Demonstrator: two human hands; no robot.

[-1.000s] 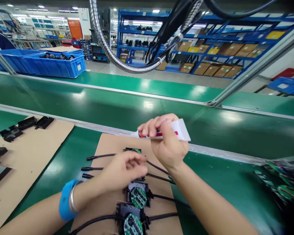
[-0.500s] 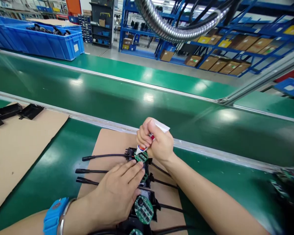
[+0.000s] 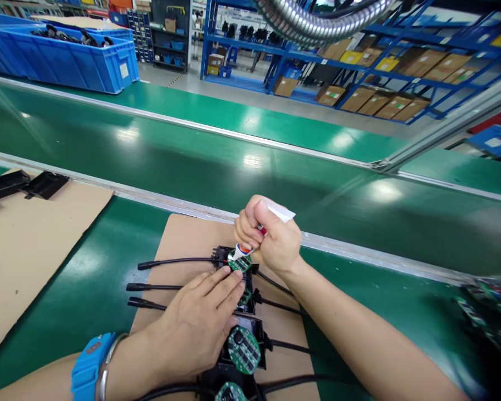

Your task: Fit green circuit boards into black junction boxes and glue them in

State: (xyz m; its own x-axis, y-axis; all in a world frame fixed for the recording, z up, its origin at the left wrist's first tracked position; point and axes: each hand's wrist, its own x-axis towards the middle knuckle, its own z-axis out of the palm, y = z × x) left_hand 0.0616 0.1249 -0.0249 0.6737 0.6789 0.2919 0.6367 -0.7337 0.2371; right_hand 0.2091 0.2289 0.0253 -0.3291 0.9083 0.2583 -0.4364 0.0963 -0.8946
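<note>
My right hand is wrapped round a white glue tube with red and blue markings. Its white nozzle points down onto a round green circuit board in the farthest black housing. My left hand lies flat with its fingers stretched out, its fingertips at the near edge of that board. Beneath its fingers, another circuit board is partly covered. Closer to me, a third round board rests tilted on its black housing. Black cables run out on both sides of the row.
The housings lie on a cardboard sheet on a green bench. More cardboard at the left bears black housings. Several circuit boards are piled at the right. Past the metal rail stands a blue bin; a metal hose hangs overhead.
The nozzle has shifted slightly right over the far board. My left hand stays nearly in place. The view has tilted a little, showing more of the nearest board.
</note>
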